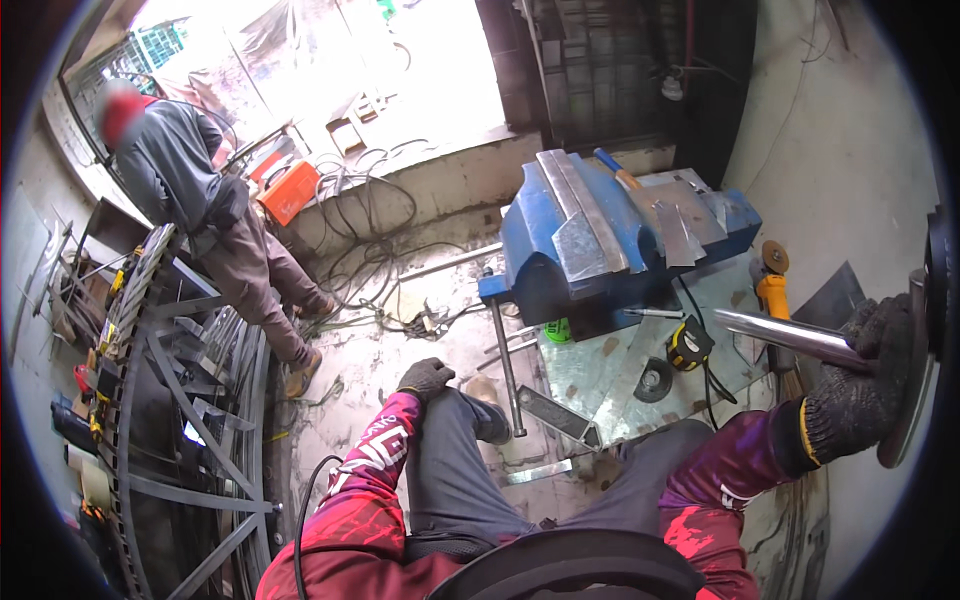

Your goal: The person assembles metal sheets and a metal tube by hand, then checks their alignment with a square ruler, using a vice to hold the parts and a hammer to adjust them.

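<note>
The right hand (852, 398) grips a shiny bar (788, 336). The left hand (427, 379) lies loose on a knee (440, 412). White letters (378, 445) mark the sleeve (355, 462).

1 vise (580, 232), 1 held bar (790, 334), 1 tape meas. (688, 346), 1 co-wkr (185, 165)

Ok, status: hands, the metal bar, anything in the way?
Left hand on left knee. Right hand gripping shiny metal bar, free end out to the left. Orange grinder partly hidden behind bar; possible obstruction, depth gap unclear.
</note>
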Action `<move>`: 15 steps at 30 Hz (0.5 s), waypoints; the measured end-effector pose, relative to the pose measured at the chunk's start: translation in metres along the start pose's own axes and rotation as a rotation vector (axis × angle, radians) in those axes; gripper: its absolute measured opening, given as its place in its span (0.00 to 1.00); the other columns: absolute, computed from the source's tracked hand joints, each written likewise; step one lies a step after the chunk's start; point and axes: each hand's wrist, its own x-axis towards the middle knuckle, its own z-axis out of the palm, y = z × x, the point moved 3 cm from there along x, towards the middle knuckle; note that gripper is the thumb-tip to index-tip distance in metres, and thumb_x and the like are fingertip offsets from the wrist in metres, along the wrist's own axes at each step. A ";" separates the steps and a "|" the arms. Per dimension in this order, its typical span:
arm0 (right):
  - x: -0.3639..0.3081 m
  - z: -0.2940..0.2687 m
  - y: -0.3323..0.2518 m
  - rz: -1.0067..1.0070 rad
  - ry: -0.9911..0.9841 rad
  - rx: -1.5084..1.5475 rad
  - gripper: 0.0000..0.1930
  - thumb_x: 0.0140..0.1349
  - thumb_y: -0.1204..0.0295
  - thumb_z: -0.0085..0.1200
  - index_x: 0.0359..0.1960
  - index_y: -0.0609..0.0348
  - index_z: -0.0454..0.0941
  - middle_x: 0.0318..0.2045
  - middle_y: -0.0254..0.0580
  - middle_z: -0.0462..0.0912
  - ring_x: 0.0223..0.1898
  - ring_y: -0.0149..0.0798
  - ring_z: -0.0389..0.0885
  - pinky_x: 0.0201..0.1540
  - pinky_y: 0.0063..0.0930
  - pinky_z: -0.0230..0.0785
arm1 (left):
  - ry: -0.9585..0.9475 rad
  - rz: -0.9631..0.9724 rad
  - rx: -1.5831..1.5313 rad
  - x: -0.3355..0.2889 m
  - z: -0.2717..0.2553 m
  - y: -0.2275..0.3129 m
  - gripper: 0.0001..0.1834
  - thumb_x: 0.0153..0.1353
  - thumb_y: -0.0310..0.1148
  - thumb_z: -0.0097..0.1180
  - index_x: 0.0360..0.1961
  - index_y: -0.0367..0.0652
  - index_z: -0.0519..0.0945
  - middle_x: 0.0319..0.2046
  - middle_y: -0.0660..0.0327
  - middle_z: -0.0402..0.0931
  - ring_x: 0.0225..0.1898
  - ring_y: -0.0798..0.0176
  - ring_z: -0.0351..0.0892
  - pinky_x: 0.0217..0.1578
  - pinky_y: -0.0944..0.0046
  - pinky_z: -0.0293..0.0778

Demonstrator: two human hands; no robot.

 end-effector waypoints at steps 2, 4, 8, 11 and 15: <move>-0.004 -0.003 -0.008 -0.015 0.047 0.058 0.09 0.65 0.77 0.53 0.43 0.72 0.78 0.26 0.35 0.68 0.28 0.30 0.64 0.36 0.27 0.61 | 0.005 0.029 0.011 0.003 0.001 0.008 0.23 0.61 0.50 0.56 0.47 0.43 0.86 0.49 0.48 0.83 0.52 0.45 0.81 0.55 0.51 0.74; -0.027 0.053 -0.015 -0.114 0.533 -0.117 0.12 0.61 0.74 0.49 0.39 0.74 0.78 0.27 0.38 0.65 0.31 0.33 0.63 0.41 0.34 0.59 | 0.021 0.031 0.031 -0.001 -0.001 0.006 0.23 0.61 0.50 0.56 0.47 0.43 0.86 0.48 0.48 0.83 0.52 0.45 0.81 0.55 0.51 0.74; -0.034 0.055 -0.026 -0.351 0.460 -0.425 0.27 0.54 0.57 0.50 0.37 0.78 0.74 0.28 0.41 0.61 0.31 0.38 0.62 0.41 0.38 0.59 | 0.096 0.022 -0.005 -0.003 0.002 -0.002 0.24 0.61 0.51 0.56 0.46 0.42 0.86 0.47 0.47 0.83 0.51 0.45 0.81 0.55 0.51 0.74; -0.033 0.032 -0.034 -0.444 0.298 -0.494 0.32 0.48 0.50 0.53 0.37 0.77 0.73 0.27 0.40 0.60 0.32 0.39 0.61 0.41 0.39 0.59 | 0.133 -0.004 -0.032 -0.004 0.002 0.008 0.24 0.62 0.50 0.55 0.46 0.42 0.86 0.46 0.46 0.84 0.51 0.44 0.82 0.54 0.51 0.74; -0.043 0.070 -0.039 -0.621 0.560 -1.006 0.34 0.47 0.48 0.53 0.38 0.77 0.73 0.29 0.43 0.64 0.32 0.38 0.61 0.40 0.38 0.59 | 0.163 -0.040 -0.043 -0.016 -0.005 0.012 0.24 0.61 0.50 0.55 0.46 0.41 0.85 0.46 0.46 0.84 0.50 0.45 0.82 0.53 0.51 0.75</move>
